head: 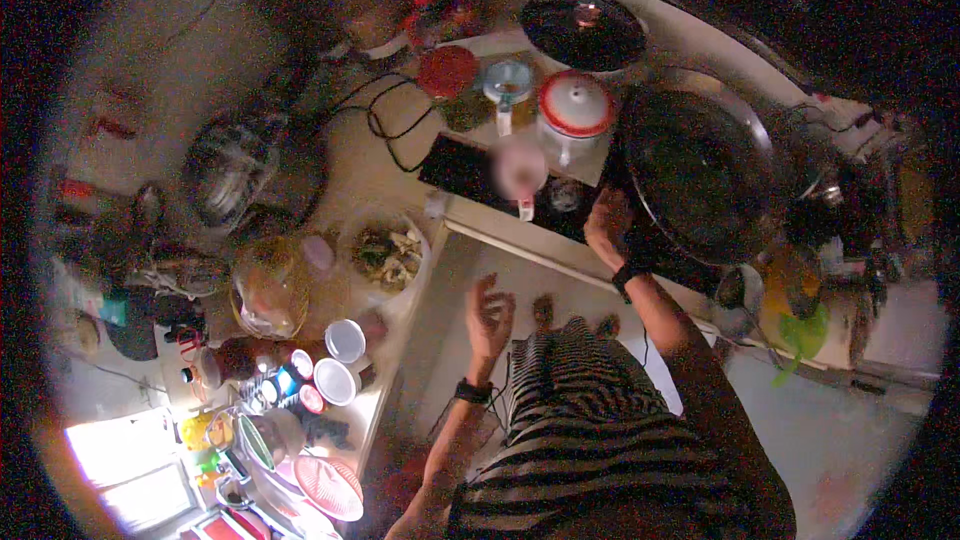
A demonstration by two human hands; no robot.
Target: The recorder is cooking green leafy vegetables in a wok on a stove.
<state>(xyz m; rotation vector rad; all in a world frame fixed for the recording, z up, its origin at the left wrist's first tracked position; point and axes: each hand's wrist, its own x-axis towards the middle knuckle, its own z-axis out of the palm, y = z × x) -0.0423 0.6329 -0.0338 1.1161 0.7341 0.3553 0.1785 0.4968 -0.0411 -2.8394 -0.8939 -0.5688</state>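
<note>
My left hand (491, 319) hangs over the floor in front of the counter edge, fingers loosely apart with nothing visible in it. My right hand (607, 225) is at the front of a black glass-like cooking surface (459, 165), left of a large round pan (701, 172). Its fingers are in shadow, so a grip cannot be made out. To its left, a small clear object (562, 193) and a pale pink handled cup (517, 165), blurred, stand on the black surface. Behind them is a white lidded pot (576, 106) with a red rim.
A glass lid (583, 28) lies at the back, near a handled strainer or cup (508, 82) and a black cable (382, 124). On the left counter are a bowl of cut food (388, 255), a plastic bag (270, 289), lidded tubs (337, 381) and a pink basket (328, 487).
</note>
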